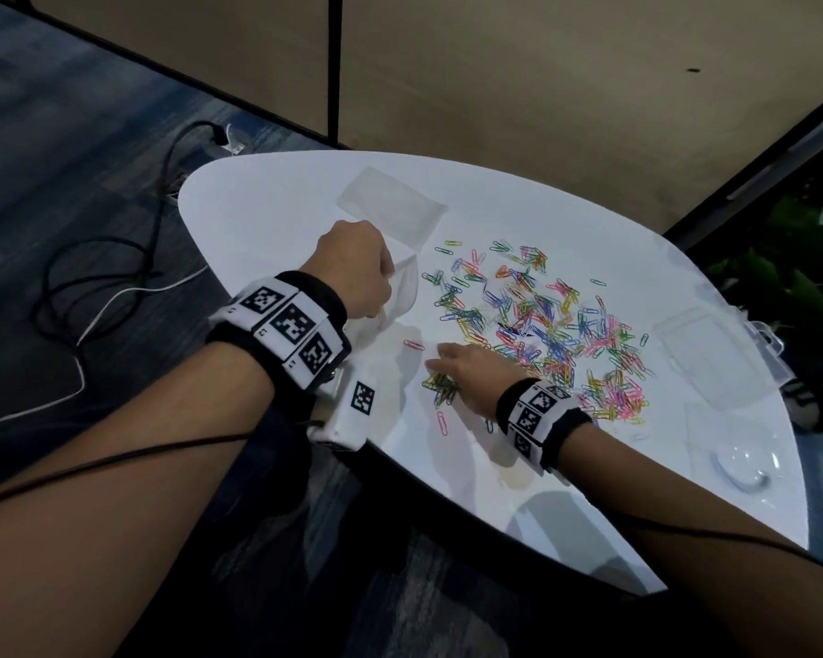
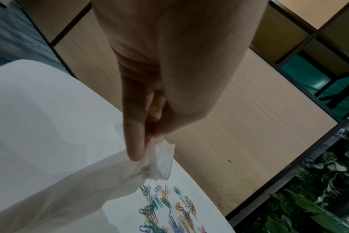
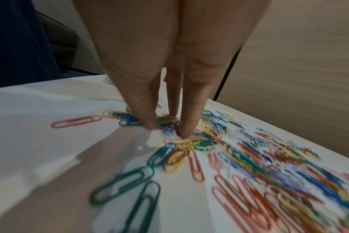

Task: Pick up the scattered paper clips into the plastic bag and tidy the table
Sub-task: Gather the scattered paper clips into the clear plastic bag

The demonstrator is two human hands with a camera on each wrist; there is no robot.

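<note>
Clips, coloured, loose: the paper clips point(image 1: 538, 325) lay spread over the middle and right of the white bench point(image 1: 276, 201), most of them not yet bagged, so I judged the task to be at an early gathering step.

Bag, clear plastic: the plastic bag point(image 1: 402, 292) hung from my left hand point(image 1: 352, 265), raised off the bench just left of the clips. Thumb and forefinger were curled and pinched one edge of its mouth point(image 2: 157, 151); the rest of the film draped down toward the bench. Whether any clips were already inside, I could not tell.

Hand, right: my right hand point(image 1: 471, 368) rested low on the near edge of the clips, fingers point(image 3: 147, 116) straight and held close together, tips pressed down among a small green and yellow cluster point(image 1: 440, 384). Nothing was gripped.

Step in hand: raking a small batch together near the bag.

Next move, as I judged it: pinch or scoop that cluster and carry it to the bag, which called for the mouth to be held wider.

Other items: second clear bag point(image 1: 390, 204) flat at the far side; clear plastic box point(image 1: 713, 358) at the right.
</note>
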